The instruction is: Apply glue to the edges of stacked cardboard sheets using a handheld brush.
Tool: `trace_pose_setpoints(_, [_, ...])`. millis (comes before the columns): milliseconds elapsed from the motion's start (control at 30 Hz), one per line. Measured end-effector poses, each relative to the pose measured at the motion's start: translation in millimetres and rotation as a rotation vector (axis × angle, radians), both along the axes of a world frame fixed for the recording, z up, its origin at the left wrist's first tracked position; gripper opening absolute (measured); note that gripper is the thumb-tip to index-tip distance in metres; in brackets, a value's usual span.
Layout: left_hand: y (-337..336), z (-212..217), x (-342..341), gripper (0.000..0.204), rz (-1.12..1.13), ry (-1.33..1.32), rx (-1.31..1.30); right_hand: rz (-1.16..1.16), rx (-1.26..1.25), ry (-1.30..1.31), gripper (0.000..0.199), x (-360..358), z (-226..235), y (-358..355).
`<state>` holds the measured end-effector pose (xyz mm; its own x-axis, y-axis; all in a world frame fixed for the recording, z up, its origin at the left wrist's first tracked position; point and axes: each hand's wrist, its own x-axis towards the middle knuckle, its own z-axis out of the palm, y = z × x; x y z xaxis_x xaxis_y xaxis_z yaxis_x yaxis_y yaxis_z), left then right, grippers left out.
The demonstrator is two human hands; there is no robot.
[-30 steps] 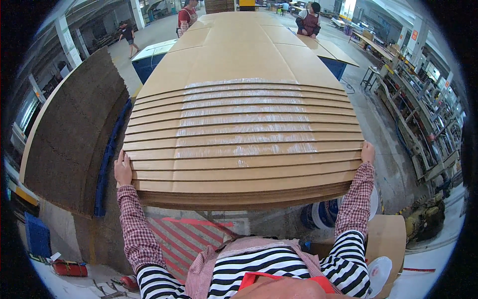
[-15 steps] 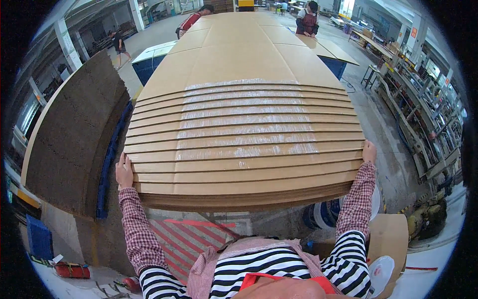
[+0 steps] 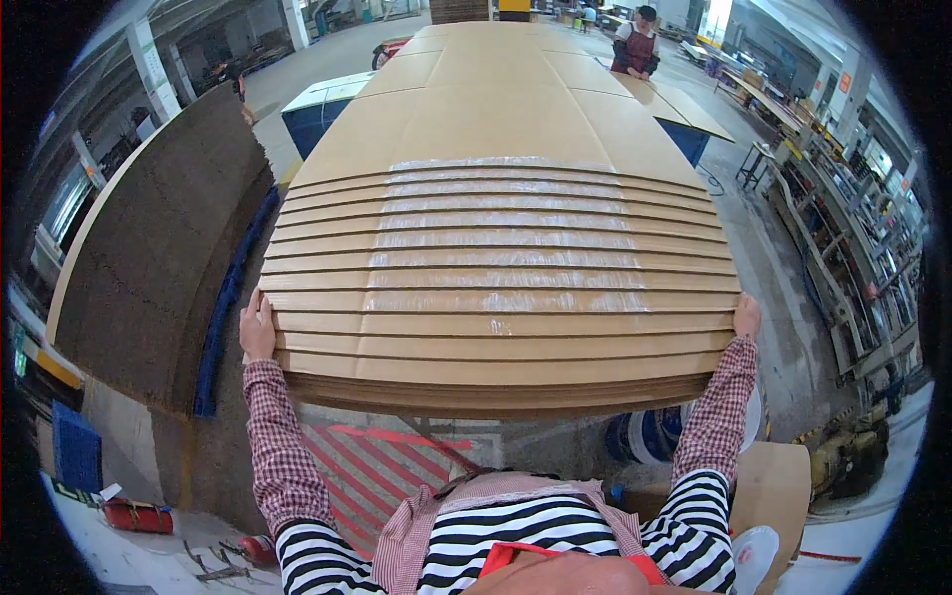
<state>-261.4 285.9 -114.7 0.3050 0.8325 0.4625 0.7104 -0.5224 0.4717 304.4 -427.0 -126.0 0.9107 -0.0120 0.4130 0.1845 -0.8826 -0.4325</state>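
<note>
A long row of overlapping brown cardboard sheets (image 3: 476,119) runs away from me, their near edges stepped like shingles. A band of whitish glue (image 3: 506,238) streaks the middle of the exposed strips. My left hand (image 3: 258,329) grips the left edge of the near sheets, its fingers partly on top. On the opposite edge, my right hand (image 3: 747,317) is closed around the sheets at about the same level. Below the hands, the near end forms a thicker stack (image 3: 506,394) of flush edges. The thumbs and undersides of both grips are mostly hidden.
A tall curved stack of brown board (image 3: 149,258) stands at left on a blue pallet (image 3: 230,297). Blue-and-white buckets (image 3: 640,436) sit below the near right corner. A conveyor-like machine frame (image 3: 833,228) lines the right side. Another person (image 3: 637,45) stands at the far right.
The whole scene has shifted slightly right in the picture. Both hands stay on the sheet edges. At far left, the person in red has dropped mostly from sight and the walker is now partly hidden.
</note>
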Motion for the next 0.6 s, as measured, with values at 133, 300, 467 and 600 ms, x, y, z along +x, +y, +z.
trace_pose_setpoints(133, [1.6,-0.3,-9.1,0.040,0.000,-0.007,0.007,-0.022,-0.061,-0.046,0.042,2.3,-3.4,12.3])
trace_pose_setpoints(300, [-9.8,14.7,-13.1,0.038,0.020,0.053,-0.042,0.077,-0.018,0.030,0.042,12.5,-6.3,16.5])
trace_pose_setpoints(467, [7.8,-2.1,-2.3,0.039,0.063,-0.001,0.003,0.102,0.024,-0.052,0.041,36.4,-23.0,-15.0])
trace_pose_setpoints(600, [-6.9,3.1,-10.9,0.040,0.097,0.001,-0.015,0.043,-0.076,-0.062,0.041,36.9,-24.7,-14.2])
